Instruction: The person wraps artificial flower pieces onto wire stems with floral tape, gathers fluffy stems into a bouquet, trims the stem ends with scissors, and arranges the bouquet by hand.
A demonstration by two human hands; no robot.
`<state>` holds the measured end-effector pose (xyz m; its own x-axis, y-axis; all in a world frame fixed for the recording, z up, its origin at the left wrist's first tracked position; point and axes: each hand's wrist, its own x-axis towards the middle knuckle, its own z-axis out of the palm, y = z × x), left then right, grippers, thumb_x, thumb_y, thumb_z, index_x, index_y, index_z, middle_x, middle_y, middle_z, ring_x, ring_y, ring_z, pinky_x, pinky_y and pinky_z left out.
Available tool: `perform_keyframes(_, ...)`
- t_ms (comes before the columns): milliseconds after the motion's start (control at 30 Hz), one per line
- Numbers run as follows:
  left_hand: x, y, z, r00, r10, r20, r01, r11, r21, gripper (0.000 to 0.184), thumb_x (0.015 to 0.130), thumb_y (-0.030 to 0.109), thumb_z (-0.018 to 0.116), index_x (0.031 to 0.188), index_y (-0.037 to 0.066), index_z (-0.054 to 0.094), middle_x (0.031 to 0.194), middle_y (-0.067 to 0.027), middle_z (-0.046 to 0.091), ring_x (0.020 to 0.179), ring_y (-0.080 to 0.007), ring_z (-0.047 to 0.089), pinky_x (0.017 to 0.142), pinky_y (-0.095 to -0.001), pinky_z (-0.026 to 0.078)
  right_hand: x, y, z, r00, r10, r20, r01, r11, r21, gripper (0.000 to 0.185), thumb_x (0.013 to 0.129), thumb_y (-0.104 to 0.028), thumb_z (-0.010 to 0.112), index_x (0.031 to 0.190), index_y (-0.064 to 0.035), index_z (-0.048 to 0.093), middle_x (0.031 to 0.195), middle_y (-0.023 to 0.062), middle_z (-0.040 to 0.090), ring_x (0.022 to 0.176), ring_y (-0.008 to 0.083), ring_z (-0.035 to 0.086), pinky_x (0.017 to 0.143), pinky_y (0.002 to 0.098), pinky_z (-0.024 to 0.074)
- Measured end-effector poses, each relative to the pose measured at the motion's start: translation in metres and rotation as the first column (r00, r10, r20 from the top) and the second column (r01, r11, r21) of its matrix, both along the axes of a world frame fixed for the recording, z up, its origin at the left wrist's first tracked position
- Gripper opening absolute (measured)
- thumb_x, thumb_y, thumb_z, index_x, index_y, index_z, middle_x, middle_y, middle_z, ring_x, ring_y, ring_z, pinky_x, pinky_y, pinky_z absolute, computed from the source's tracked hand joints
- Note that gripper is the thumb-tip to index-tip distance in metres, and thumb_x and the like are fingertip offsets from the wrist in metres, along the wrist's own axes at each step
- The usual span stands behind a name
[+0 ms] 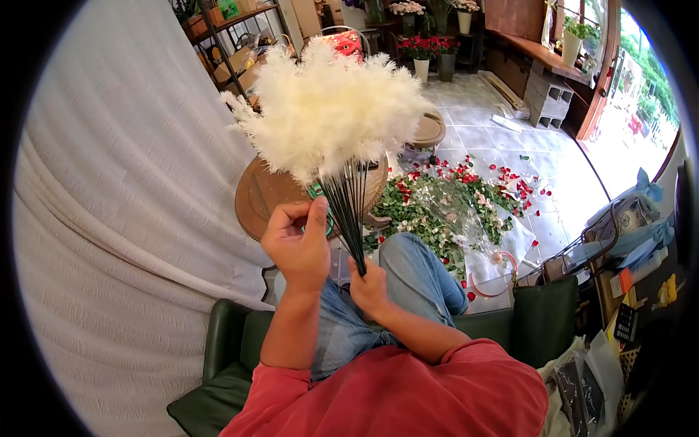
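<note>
A full bunch of fluffy cream-white plumes (335, 109) on thin dark stems (348, 204) stands upright in front of me. My right hand (370, 290) is wrapped round the lower ends of the stems. Just left of the stems, my left hand (298, 237) is raised with thumb and forefinger pinched together. Whether anything sits in that pinch cannot be made out. Behind the left fingers shows a green, looped object (316, 191), mostly hidden, perhaps a scissor handle. Beneath the bunch is a round brown wooden table (258, 197).
Red petals and cut greenery (459, 207) cover the tiles ahead, with clear wrapping among them. A stool (429, 127) stands behind the table. Pale curtain (131, 218) hangs at left. I sit on a dark green sofa (226, 339); a cluttered desk (611, 291) is at right.
</note>
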<state>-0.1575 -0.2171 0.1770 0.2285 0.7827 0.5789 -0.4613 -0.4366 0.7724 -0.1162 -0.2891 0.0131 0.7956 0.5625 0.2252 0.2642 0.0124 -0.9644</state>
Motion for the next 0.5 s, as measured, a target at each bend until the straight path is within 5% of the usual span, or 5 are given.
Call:
perform_keyframes(67, 0.0, -0.001, 0.005, 1.0, -0.002, 0.025, 0.002, 1.0, -0.031, 0.014, 0.086, 0.001, 0.072, 0.082, 0.001, 0.059, 0.075, -0.0059, 0.065, 0.066, -0.008, 0.058, 0.063, -0.0203, 0.047, -0.001, 0.002, 0.002, 0.999, -0.041, 0.014, 0.04, 0.995, 0.089, 0.037, 0.097, -0.03, 0.059, 0.078, 0.0013, 0.055, 0.055, 0.0165, 0.043, 0.05, 0.0207, 0.037, 0.048, 0.0389, 0.0357)
perform_keyframes(200, 0.0, 0.003, 0.002, 0.999, -0.004, 0.045, 0.004, 1.0, -0.01, 0.011, 0.086, -0.001, 0.072, 0.084, -0.002, 0.061, 0.08, -0.0053, 0.064, 0.065, -0.0058, 0.054, 0.057, -0.0186, 0.043, -0.001, 0.003, -0.003, 0.998, -0.045, 0.046, 0.04, 0.994, 0.103, 0.037, 0.097, -0.03, 0.059, 0.078, 0.0013, 0.055, 0.055, 0.0163, 0.043, 0.049, 0.0207, 0.037, 0.048, 0.039, 0.0355)
perform_keyframes(400, -0.001, 0.0, 0.001, 0.999, -0.012, -0.03, 0.011, 0.999, -0.035, 0.015, 0.094, 0.008, 0.064, 0.099, -0.006, 0.065, 0.09, -0.0085, 0.069, 0.083, -0.0104, 0.061, 0.073, -0.0219, 0.047, 0.0, 0.003, 0.0, 0.997, -0.063, 0.049, 0.058, 0.994, 0.092, 0.034, 0.097, -0.028, 0.059, 0.079, 0.0009, 0.056, 0.054, 0.0161, 0.043, 0.048, 0.0217, 0.036, 0.047, 0.039, 0.0345)
perform_keyframes(467, 0.001, 0.003, -0.004, 0.999, 0.019, -0.035, -0.019, 1.0, 0.013, 0.016, 0.095, 0.01, 0.063, 0.099, -0.006, 0.064, 0.09, -0.0099, 0.069, 0.074, -0.0088, 0.057, 0.065, -0.0208, 0.045, 0.0, -0.001, 0.006, 1.0, -0.022, 0.002, 0.022, 1.0, 0.001, 0.026, 0.094, -0.023, 0.061, 0.085, 0.0009, 0.059, 0.065, 0.0244, 0.055, 0.06, 0.0408, 0.058, 0.053, 0.0425, 0.0414)
perform_keyframes(500, 0.003, 0.005, -0.006, 0.998, 0.051, -0.038, -0.048, 0.997, 0.061, 0.017, 0.095, 0.011, 0.063, 0.099, -0.006, 0.064, 0.09, -0.0112, 0.07, 0.065, -0.0073, 0.054, 0.057, -0.0197, 0.043, 0.001, 0.0, 0.004, 1.0, -0.012, -0.005, 0.012, 1.0, -0.022, 0.025, 0.093, -0.023, 0.062, 0.088, 0.0007, 0.061, 0.066, 0.0245, 0.056, 0.061, 0.0413, 0.058, 0.055, 0.0432, 0.0423)
